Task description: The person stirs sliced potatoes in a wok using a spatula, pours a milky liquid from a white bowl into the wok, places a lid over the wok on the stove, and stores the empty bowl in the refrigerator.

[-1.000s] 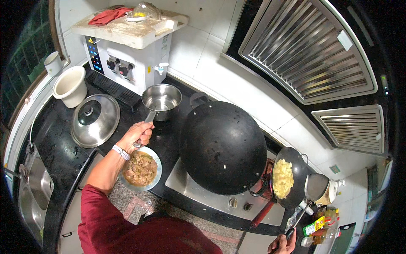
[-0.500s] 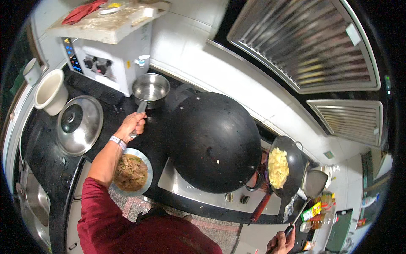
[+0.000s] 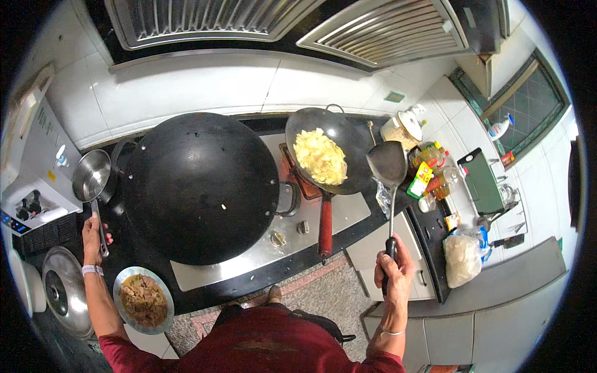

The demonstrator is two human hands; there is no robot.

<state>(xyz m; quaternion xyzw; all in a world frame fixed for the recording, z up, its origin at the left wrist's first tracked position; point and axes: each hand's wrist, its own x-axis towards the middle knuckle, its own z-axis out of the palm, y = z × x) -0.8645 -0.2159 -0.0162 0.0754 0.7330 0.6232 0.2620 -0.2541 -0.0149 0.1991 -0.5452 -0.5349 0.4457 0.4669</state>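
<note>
Mostly dk spatula [image 3: 388,168], blk handle [image 3: 390,247]

Both hands [image 3: 92,237] [image 3: 395,268] curled closed; forearms [image 3: 104,304] [image 3: 390,323] spread well apart.

View source: left fisheye camera, worn on the head; lens looks down and forward from above the shirt [image 3: 261,342]; orientation upright, unmirrored; field runs from the range hood [image 3: 267,47] at the top to the floor [image 3: 339,298] below; the counter [image 3: 129,248] crosses the middle at close range; left hand [image 3: 94,238] and right hand [image 3: 396,271] lie left and right of centre; straight edges bow toward the dark, rounded rim.
</note>
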